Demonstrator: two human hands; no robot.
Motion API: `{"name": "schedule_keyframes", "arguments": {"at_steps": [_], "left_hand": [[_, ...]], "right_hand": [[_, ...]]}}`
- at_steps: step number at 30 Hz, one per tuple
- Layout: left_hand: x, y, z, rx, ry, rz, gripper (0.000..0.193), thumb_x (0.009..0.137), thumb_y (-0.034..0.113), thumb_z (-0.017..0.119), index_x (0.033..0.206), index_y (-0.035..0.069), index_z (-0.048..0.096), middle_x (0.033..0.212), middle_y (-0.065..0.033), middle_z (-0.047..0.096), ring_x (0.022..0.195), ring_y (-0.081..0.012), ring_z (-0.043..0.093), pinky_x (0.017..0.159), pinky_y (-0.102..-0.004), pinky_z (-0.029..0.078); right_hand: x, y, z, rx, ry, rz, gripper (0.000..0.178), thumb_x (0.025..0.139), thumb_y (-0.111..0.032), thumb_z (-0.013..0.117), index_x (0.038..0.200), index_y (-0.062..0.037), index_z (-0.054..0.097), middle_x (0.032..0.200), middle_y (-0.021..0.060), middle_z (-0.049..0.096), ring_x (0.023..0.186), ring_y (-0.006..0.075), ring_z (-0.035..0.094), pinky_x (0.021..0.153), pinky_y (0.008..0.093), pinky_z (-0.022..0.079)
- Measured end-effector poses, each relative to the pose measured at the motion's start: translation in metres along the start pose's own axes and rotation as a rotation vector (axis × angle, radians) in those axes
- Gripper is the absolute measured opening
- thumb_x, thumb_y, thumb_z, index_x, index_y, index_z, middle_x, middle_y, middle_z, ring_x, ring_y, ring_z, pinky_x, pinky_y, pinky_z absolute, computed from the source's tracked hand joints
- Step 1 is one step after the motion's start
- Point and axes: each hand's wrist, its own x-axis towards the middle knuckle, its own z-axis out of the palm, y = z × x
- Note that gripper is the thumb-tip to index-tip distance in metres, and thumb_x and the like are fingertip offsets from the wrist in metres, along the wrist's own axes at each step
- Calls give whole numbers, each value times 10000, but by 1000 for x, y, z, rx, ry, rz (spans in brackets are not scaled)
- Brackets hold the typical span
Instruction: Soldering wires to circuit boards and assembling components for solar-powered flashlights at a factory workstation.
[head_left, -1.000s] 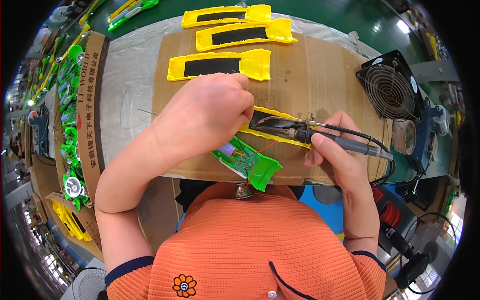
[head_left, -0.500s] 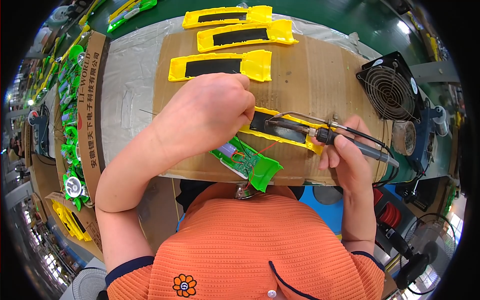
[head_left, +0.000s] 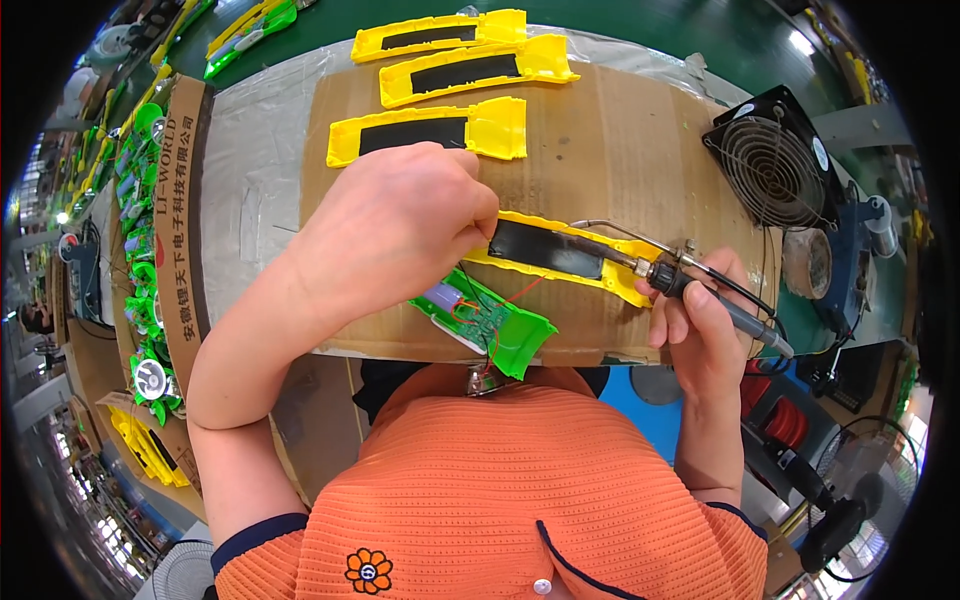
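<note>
Drawn rightward, the slim grey soldering iron [head_left: 752, 325] my right hand [head_left: 705, 325] grips could scorch the yellow plastic shell [head_left: 627, 284] if it dips; my left hand's [head_left: 420, 200] hold I can't tell.

Orange ribbed top [head_left: 450, 470], navy cuffs [head_left: 258, 537], flower motif [head_left: 369, 572]

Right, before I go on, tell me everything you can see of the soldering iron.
The soldering iron has a grey handle, a ridged black collar and a slim, metal-looking barrel. A thin bent metal tube runs alongside, joined near the collar by a small clamp. The right hand grips the handle. The iron slants, its working end pointing left over the black panel in a yellow shell; whether the tip touches it, I can't tell.
</note>
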Motion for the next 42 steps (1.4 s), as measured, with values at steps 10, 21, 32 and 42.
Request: {"name": "schedule_keyframes", "arguments": {"at_steps": [10, 21, 32, 42], "left_hand": [[-24, 43, -5, 64, 18, 97, 182, 765, 239, 737, 734, 81, 653, 819, -59, 548, 907, -243, 551, 800, -378, 436], [-29, 57, 18, -48, 281, -20, 97, 783, 119, 744, 863, 91, 698, 918, -58, 648, 995, -288, 604, 863, -413, 434], [-11, 44, 39, -254, 279, -74, 88, 838, 69, 691, 922, 47, 678, 836, -95, 659, 751, -299, 643, 687, -381, 514], [2, 56, 34, -134, 124, -152, 45, 848, 79, 650, 862, 42, 629, 851, -107, 611, 826, -326, 615, 725, -416, 502]], "right_hand": [[-18, 7, 2, 224, 51, -28, 171, 922, -38, 599, 959, -30, 432, 695, 76, 523, 565, 146, 542, 556, 332, 550], [-18, 14, 24, 378, 86, -61, 111, 981, -100, 548, 974, -39, 456, 717, 94, 538, 628, 179, 551, 676, 320, 511], [-8, -12, -19, 181, -29, -108, 143, 906, -30, 592, 961, -17, 461, 672, 58, 508, 527, 127, 509, 490, 313, 504], [28, -51, -18, -224, -213, 84, 167, 854, -12, 662, 864, -9, 496, 660, 71, 592, 535, 103, 564, 484, 251, 457]]}}
